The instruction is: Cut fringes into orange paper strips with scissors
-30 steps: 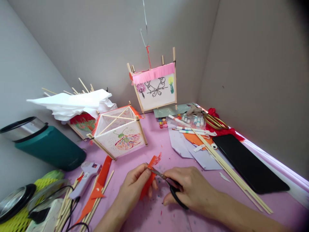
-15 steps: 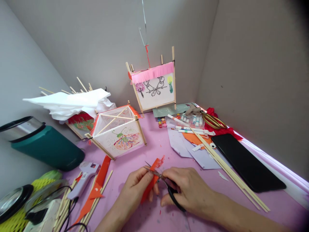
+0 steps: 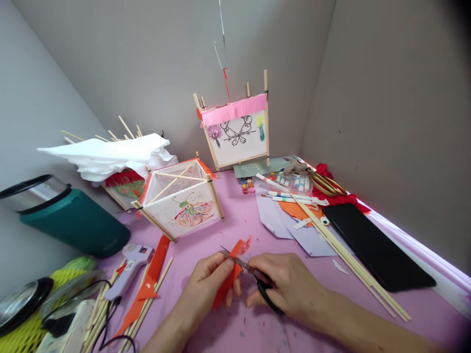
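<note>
One strip [image 3: 228, 284] of red-orange paper is at the front middle of my view, held above the purple table [image 3: 239, 215], its far end cut into a ragged fringe. I have its near part pinched in my left hand [image 3: 208, 277], thumb on top and fingers beneath. My right hand [image 3: 290, 279] is closed on the scissors [image 3: 249, 269], fingers in the black handles, the blades parted across the strip near my left thumb. Just beyond, I see a lantern [image 3: 193, 211] standing on the table, a butterfly drawn on its front panel and sticks crossed over its open top. To the left of my hands lie more red paper [image 3: 138, 306], a glue gun [image 3: 128, 269] and loose sticks [image 3: 96, 314], with a tilted teal flask [image 3: 73, 220] behind them. To the right, long sticks [image 3: 349, 262] lie beside a black phone [image 3: 379, 247], their far ends over pale sheets [image 3: 314, 242] and near the markers [image 3: 296, 199]. Gold scissors [image 3: 327, 184] rest by red cloth [image 3: 353, 202] farther back. At the rear I make out a pink-fringed lantern [image 3: 239, 147], a red string running from it up to a wire hook [image 3: 218, 54], and white sheets [image 3: 110, 157] heaped at the left.
</note>
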Tool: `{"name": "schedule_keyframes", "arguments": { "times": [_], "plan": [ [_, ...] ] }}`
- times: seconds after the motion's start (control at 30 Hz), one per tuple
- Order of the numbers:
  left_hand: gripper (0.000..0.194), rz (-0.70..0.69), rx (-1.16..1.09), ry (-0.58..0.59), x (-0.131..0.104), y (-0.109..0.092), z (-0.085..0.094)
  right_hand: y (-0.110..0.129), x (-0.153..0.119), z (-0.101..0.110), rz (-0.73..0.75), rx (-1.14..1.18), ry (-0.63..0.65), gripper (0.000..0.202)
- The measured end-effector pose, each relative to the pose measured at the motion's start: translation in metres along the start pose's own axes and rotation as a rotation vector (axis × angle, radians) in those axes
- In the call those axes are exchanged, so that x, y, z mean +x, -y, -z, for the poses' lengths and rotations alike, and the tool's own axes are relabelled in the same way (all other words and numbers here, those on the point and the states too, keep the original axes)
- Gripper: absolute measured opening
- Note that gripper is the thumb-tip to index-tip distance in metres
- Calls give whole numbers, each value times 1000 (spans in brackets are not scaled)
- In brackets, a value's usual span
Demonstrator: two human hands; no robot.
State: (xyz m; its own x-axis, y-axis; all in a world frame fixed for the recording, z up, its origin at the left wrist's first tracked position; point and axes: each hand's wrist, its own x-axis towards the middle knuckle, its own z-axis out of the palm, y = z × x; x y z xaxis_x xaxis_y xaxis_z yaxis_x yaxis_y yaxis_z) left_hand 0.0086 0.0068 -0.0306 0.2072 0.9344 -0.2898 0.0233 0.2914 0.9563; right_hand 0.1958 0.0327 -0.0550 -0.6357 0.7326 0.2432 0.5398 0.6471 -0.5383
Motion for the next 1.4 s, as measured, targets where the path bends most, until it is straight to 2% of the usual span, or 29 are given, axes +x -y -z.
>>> {"name": "schedule_keyframes", "arguments": {
  "times": [0.43, 0.73, 1.2, 1.4],
  "plan": [
    [31, -25, 18, 6, 1, -1, 0, 1, 0, 5, -19, 37, 20, 41],
    [30, -75, 12, -88, 1, -4, 6, 2, -1, 10, -50, 45, 52, 47],
    [30, -101, 49, -119, 2, -4, 5, 4, 0, 11, -66, 34, 50, 46],
    [27, -114, 53, -91, 2, -4, 4, 4, 1, 11, -68, 40, 59, 43]
  ]
}}
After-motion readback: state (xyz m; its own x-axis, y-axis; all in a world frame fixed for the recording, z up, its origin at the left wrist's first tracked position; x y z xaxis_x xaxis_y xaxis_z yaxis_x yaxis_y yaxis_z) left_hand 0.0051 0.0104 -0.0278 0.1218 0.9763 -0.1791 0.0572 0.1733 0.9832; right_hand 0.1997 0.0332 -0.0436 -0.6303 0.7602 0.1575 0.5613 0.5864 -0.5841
